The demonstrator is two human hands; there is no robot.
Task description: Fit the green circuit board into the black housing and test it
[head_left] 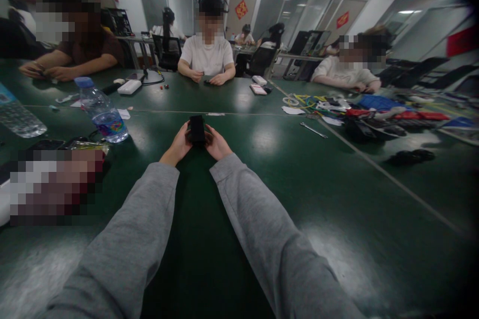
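Between my hands, a small black rectangular block-like object (197, 128) is held upright over the green table (202, 239). My left hand (181, 144) is closed on its left side, and my right hand (217, 144) grips its lower right side. The face turned toward me is plain and dark, so its exact kind cannot be made out. Some of my fingertips are hidden behind it. Both forearms, in grey sleeves, reach forward across the tabletop.
Left of my hands stand a water bottle (103, 112) and another bottle (18, 114). To the right lie a wrench (313, 130), a pile of cables (318, 104) and a dark bag (368, 129). A person in a white shirt (207, 55) sits opposite; others sit at both sides.
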